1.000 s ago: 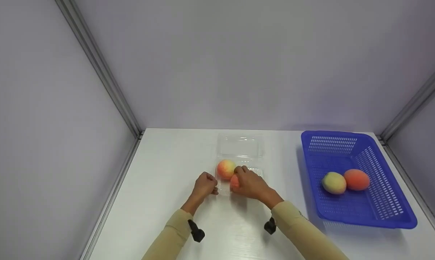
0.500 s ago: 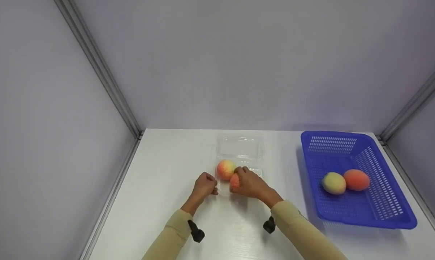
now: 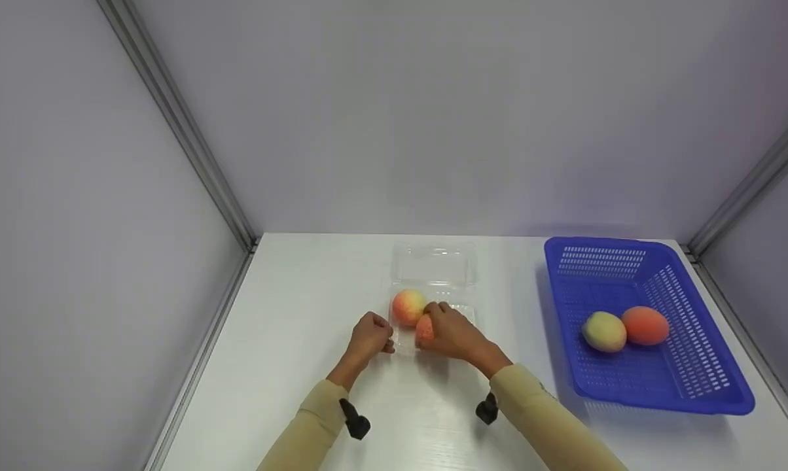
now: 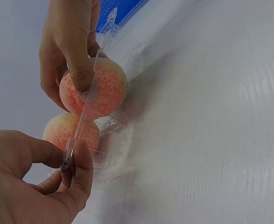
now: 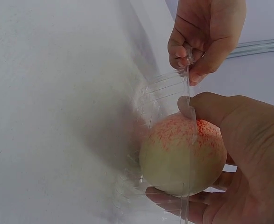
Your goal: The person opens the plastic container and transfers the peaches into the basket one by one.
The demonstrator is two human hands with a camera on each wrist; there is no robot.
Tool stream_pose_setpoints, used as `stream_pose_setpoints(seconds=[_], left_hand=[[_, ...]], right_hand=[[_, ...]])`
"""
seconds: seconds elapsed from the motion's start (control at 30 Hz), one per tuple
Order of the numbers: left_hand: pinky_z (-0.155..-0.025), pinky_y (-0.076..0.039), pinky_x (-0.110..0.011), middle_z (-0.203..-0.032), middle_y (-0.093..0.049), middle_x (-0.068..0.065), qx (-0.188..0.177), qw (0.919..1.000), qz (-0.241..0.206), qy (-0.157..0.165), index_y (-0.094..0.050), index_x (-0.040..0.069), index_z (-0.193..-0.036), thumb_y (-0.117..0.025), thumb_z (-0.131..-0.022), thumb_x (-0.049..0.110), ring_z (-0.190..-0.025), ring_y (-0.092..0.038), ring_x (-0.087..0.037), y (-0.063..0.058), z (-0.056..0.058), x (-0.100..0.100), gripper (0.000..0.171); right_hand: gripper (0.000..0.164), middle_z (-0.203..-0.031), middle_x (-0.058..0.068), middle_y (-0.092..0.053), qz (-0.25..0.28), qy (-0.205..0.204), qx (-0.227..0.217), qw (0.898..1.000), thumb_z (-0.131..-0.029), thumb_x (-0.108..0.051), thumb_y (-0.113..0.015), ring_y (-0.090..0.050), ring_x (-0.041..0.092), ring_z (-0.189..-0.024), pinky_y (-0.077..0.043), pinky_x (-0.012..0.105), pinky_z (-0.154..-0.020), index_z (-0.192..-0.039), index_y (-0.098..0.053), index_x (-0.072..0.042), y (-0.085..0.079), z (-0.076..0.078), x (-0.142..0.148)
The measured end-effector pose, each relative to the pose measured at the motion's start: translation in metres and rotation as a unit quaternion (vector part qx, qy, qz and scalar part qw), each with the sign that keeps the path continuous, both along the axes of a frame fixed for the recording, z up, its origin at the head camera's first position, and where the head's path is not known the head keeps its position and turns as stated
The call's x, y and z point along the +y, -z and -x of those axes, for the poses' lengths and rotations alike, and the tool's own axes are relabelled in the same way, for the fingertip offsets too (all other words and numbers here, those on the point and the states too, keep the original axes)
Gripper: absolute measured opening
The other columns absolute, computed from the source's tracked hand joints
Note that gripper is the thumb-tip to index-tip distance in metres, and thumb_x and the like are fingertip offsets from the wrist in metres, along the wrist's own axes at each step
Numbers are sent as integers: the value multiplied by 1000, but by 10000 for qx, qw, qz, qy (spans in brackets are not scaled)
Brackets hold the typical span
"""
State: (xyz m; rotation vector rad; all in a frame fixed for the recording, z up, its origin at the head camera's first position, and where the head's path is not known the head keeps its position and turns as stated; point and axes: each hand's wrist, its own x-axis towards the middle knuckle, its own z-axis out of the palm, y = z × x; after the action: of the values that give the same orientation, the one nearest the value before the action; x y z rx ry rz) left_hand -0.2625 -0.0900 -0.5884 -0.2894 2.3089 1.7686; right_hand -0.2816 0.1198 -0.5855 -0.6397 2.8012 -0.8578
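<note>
Cupping nearer peach point(image 4: 111, 83) inside open clear clamshell point(image 3: 434, 267), right-hand grip point(image 3: 456, 333) curls round it; left-hand grip point(image 3: 369, 335) pinches clamshell edge; second peach point(image 3: 408, 307) just beyond; hardly any change since a second ago, nearer peach seems not yet released

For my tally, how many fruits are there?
4: one fruit in the right hand, another beside it in the clear container, yellowish one and orange one in the blue basket.
</note>
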Motion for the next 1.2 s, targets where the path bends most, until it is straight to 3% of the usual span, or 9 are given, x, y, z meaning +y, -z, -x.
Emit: stream_pose_setpoints(seconds=[0.57,0.83,1.2], left_hand=[[-63,-63,-25,-87,-59,-7,90,9999,-68,-33,-54,-1,-103,-56,-96,0,-67,-62,-13,2,2,0,7],[-67,-65,-29,-98,-66,-19,30,10000,-44,-17,-55,0,-104,-56,-97,1,-70,-63,-14,1,1,0,7],[-69,-66,-31,-89,-59,-7,66,10000,43,-1,-54,-1,-104,-57,-98,2,-70,-64,-14,2,0,0,7]], right_hand=[[60,-116,14,-63,39,95,167,9998,-82,-29,-90,-66,34,-102,-59,50,-93,-128,-60,-4,0,2,-1],[61,-116,15,-63,27,49,298,9995,-81,-28,-90,-65,34,-103,-59,51,-93,-128,-61,-3,0,1,-1],[60,-118,15,-63,-254,15,507,9984,-83,-30,-89,-63,37,-106,-58,51,-94,-128,-62,-3,-1,3,0]])
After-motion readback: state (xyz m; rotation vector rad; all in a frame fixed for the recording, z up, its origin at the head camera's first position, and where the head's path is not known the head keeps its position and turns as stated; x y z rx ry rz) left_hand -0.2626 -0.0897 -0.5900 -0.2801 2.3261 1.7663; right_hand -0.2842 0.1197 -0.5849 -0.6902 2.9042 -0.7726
